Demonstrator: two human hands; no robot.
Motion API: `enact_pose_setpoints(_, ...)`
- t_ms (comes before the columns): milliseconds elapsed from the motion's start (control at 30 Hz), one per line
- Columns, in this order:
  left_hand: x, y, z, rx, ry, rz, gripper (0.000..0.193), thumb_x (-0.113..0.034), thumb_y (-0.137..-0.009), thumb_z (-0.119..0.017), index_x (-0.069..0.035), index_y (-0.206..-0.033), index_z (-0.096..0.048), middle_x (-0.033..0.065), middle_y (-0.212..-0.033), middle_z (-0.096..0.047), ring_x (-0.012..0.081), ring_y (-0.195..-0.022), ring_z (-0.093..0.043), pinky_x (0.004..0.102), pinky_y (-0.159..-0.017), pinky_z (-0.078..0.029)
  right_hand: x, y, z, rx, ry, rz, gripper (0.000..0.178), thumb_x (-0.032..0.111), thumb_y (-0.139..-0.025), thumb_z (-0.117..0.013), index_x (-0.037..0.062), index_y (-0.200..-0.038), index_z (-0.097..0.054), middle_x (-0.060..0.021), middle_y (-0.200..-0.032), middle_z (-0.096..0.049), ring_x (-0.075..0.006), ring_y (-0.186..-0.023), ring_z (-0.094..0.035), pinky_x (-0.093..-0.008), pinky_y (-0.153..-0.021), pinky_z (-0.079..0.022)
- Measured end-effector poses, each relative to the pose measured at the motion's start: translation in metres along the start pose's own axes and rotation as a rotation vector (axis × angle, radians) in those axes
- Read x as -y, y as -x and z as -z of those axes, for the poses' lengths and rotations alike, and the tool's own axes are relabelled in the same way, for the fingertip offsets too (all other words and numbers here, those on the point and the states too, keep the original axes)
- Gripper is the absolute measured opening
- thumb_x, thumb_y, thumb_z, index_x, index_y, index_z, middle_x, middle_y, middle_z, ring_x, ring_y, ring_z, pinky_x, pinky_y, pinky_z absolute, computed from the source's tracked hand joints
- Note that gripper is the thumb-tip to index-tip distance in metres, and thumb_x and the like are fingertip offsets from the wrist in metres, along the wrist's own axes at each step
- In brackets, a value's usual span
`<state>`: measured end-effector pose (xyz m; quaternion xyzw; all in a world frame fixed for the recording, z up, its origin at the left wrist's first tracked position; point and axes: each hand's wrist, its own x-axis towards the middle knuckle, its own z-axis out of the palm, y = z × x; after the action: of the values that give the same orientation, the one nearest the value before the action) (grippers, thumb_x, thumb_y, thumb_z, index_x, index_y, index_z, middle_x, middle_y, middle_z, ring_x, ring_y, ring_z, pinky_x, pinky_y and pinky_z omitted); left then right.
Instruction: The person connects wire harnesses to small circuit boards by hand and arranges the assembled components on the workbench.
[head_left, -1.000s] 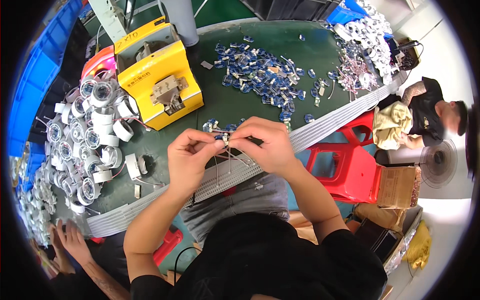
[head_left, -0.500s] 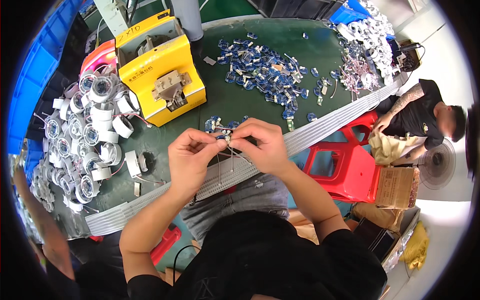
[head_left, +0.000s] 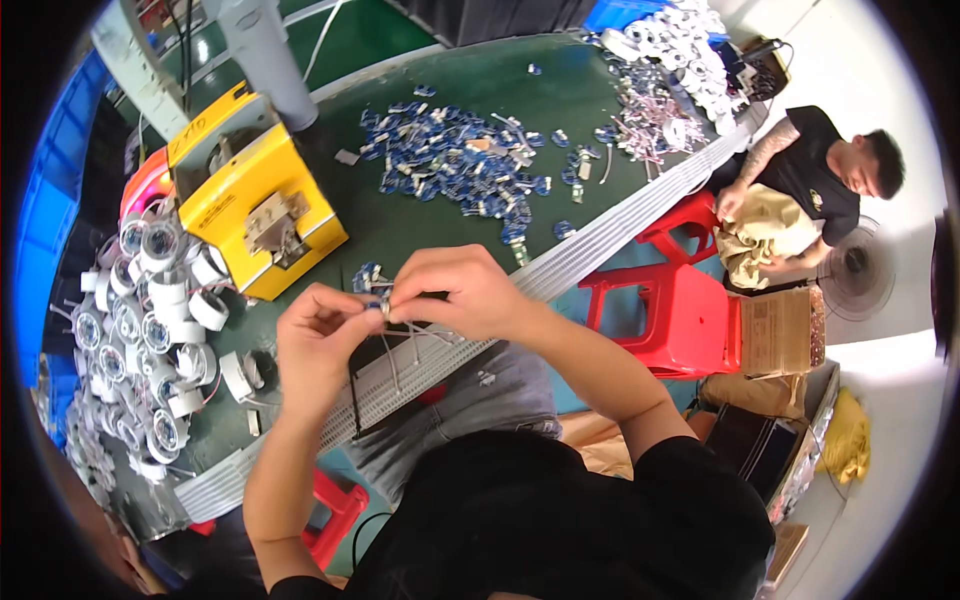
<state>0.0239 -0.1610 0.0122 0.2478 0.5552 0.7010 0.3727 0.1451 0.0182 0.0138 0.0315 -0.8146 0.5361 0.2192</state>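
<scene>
My left hand [head_left: 322, 340] and my right hand [head_left: 468, 292] meet above the table's near edge, thumbs and fingertips pinched together. Between them is a small blue circuit board [head_left: 383, 304], partly covered by the fingers. Thin pale wires [head_left: 392, 362] hang down from it over the slotted trunking. Just behind my fingertips lie a few more blue boards [head_left: 368, 278]. A large loose heap of blue circuit boards [head_left: 450, 155] spreads across the green table [head_left: 330, 190] farther back.
A yellow machine [head_left: 255, 190] stands at left, beside piled white round housings [head_left: 150, 320]. Grey slotted trunking [head_left: 560, 275] runs along the near edge. Wires [head_left: 655, 115] and white parts [head_left: 690, 50] lie far right. A seated person [head_left: 800, 190] is beside red stools [head_left: 680, 320].
The whole view has shifted, so table and machine appear farther left. My hands keep pinching the board, fingers slightly regripped. The person at lower left has mostly left the picture.
</scene>
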Motion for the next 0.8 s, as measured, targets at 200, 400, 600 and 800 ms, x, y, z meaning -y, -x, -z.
enact_pose_setpoints(200,-0.034,-0.008,0.008,0.064,-0.658,0.086,0.016,0.004,-0.083,-0.069,0.001,-0.099,-0.069,0.0083,-0.092,-0.072,0.0171,-0.08,-0.068,0.0284,-0.073,-0.054,-0.026,0.031,0.14,-0.542,0.547,-0.36,0.019,0.005,-0.086,-0.071,0.0028,-0.105,-0.072,-0.0076,-0.092,-0.072,-0.0151,-0.082,-0.068,-0.0285,-0.076,-0.054)
enact_pose_setpoints(400,-0.007,-0.046,-0.045,0.079,-1.232,-0.632,0.012,-0.003,-0.076,-0.07,-0.005,-0.088,-0.072,0.0085,-0.097,-0.069,0.0288,-0.093,-0.064,0.0387,-0.081,-0.054,-0.066,0.087,0.224,-0.247,0.867,-0.351,0.025,0.005,-0.085,-0.066,0.0026,-0.109,-0.069,-0.0141,-0.11,-0.068,-0.0297,-0.101,-0.066,-0.035,-0.087,-0.053)
enact_pose_setpoints(600,0.005,-0.066,-0.072,0.22,-1.442,-0.382,0.014,-0.01,-0.078,-0.072,-0.006,-0.092,-0.072,0.0113,-0.096,-0.068,0.031,-0.091,-0.066,0.0412,-0.081,-0.053,-0.073,0.093,0.234,-0.209,0.898,-0.296,0.016,0.009,-0.085,-0.069,0.0013,-0.099,-0.072,-0.0137,-0.103,-0.07,-0.0312,-0.095,-0.067,-0.0365,-0.085,-0.053)
enact_pose_setpoints(800,-0.002,-0.067,-0.064,0.21,-0.847,-0.306,0.016,0.001,-0.08,-0.072,-0.003,-0.096,-0.07,0.0084,-0.085,-0.064,0.0189,-0.077,-0.069,0.0333,-0.065,-0.054,-0.048,0.085,0.195,-0.523,0.818,-0.091,0.011,0.006,-0.092,-0.065,0.0007,-0.102,-0.066,-0.0113,-0.096,-0.071,-0.0255,-0.091,-0.069,-0.0342,-0.085,-0.054)
